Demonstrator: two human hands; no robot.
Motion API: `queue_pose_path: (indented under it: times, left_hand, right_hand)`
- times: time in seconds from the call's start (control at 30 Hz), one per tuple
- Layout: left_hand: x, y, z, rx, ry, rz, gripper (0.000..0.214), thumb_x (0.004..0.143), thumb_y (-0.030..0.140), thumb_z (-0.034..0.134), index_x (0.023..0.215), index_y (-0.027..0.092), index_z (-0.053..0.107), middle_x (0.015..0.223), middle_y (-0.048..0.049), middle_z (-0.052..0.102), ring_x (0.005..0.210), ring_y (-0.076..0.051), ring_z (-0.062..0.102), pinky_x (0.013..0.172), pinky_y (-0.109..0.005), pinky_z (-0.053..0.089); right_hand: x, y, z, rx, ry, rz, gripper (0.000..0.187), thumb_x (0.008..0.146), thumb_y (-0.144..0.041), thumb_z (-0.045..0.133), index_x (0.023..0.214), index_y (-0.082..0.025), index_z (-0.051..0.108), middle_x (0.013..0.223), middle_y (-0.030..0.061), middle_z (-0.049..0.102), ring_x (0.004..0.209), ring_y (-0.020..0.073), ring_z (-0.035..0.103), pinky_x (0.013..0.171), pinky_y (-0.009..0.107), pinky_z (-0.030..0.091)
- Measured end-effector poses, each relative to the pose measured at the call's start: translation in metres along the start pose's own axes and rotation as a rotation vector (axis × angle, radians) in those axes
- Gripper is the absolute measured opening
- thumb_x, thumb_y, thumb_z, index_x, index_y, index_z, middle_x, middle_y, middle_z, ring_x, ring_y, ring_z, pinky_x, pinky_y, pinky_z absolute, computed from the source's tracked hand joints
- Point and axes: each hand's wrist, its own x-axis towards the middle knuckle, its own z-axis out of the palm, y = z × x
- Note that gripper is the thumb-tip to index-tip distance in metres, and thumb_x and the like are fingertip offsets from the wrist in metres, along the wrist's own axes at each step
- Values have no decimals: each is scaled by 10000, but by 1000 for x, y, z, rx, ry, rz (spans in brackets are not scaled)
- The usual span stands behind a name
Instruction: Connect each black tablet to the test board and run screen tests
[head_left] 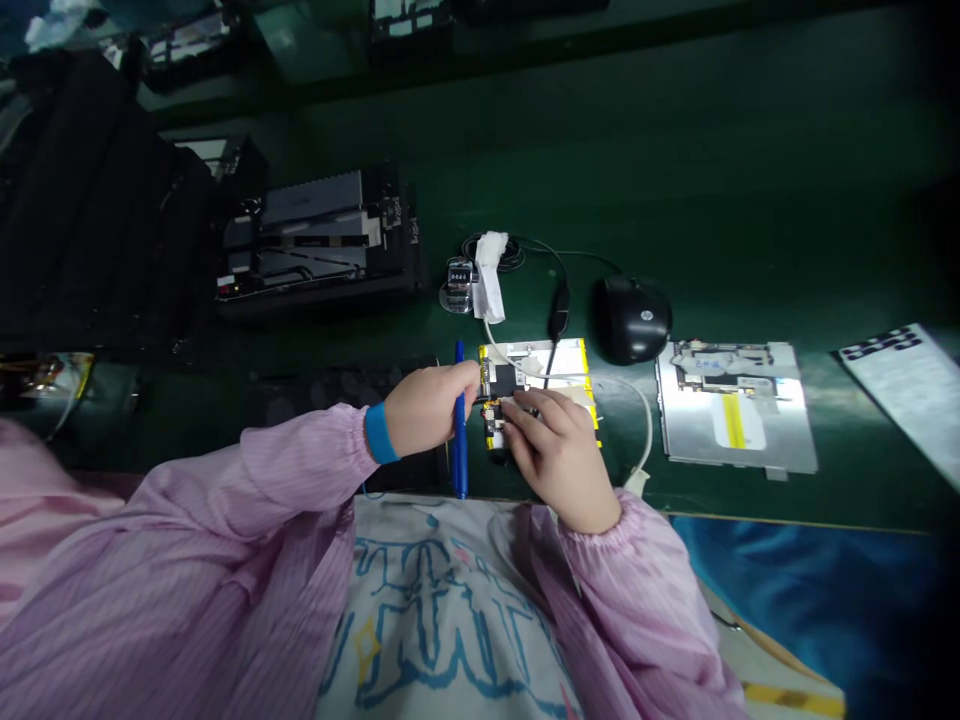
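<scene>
My left hand (pixel 427 408), with a blue band at the wrist, is closed around a slim blue pen-like tool (pixel 460 440) standing nearly upright in the view. Its fingertips are at the left edge of a silver, yellow-edged battery pack (pixel 574 355) with small circuit boards. My right hand (pixel 559 445) reaches over the pack's near right part, fingers bent and closed at a small board (pixel 493 425). What lies under those fingers is partly hidden. A white cable (pixel 637 390) crosses the pack and curves down past my right wrist.
Behind the pack are a chrome tally counter (pixel 459 285), a white paper tag (pixel 489 280) and a black mouse (pixel 632 318). An opened tablet-like panel (pixel 772 420) and a paper sheet (pixel 907 390) lie right. Stacked black devices (pixel 322 240) stand left.
</scene>
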Motion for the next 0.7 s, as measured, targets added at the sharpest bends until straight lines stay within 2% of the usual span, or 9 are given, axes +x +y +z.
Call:
queue_pose_path:
  times: [0.17,0.53,0.7]
  left_hand:
    - [0,-4,-1,-92,-24,-8,121,788,115,482,723,192,414,612,41,521,529,-94,457,535,-229,300]
    - [3,4,0,83,-42,-47,94,808,140,460,737,194,434,608,19,503,528,-122,439,533,-253,271]
    - [3,5,0,110,-54,-60,85,808,145,471,741,191,444,641,3,547,559,-132,484,541,-254,291]
  right_hand:
    - [2,-1,-1,-11,-11,3,249,909,-237,532,1112,-174,662,1119,117,664,1093,267,558,872,433,469]
    - [2,-1,-1,-19,25,-26,239,898,-231,567,1104,-138,642,1106,123,673,1083,260,570,871,411,467]
    - [1,-2,-1,-49,-32,-14,263,918,-246,528,1149,-182,636,1122,116,656,1097,271,545,862,430,454]
